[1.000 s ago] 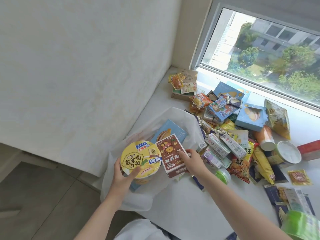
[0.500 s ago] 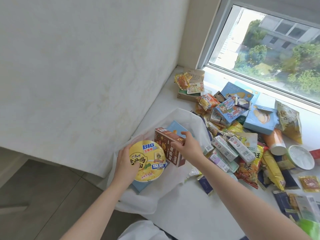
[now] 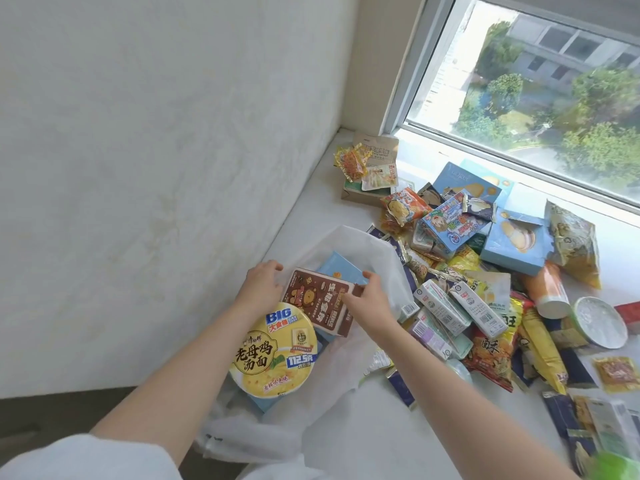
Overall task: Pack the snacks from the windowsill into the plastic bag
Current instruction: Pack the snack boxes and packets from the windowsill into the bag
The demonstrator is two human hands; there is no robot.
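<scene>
The right hand (image 3: 367, 301) pinches the far right edge of a brown snack box (image 3: 320, 303), thumb and fingers curled over its rim. The left hand (image 3: 261, 284) sits at the box's opposite, left end, fingers bent against that end and the edge of the white plastic bag (image 3: 388, 268); whether it grips the bag or only touches the box cannot be told. The box lies between the 2 hands inside the bag's mouth, printed face up, its long axis running from the left hand's fingertips down toward the right wrist. Just beyond the right hand's fingers a light blue box (image 3: 341, 271) lies deeper in the bag. Below the left wrist a yellow instant noodle bowl (image 3: 273, 351) rests lid up in the bag, touching the brown box's near corner. Right of the right hand, the remaining snacks (image 3: 478, 292) lie heaped on the windowsill (image 3: 381, 420): small white cartons, yellow and orange packets, blue boxes, and 2 tipped cups.
</scene>
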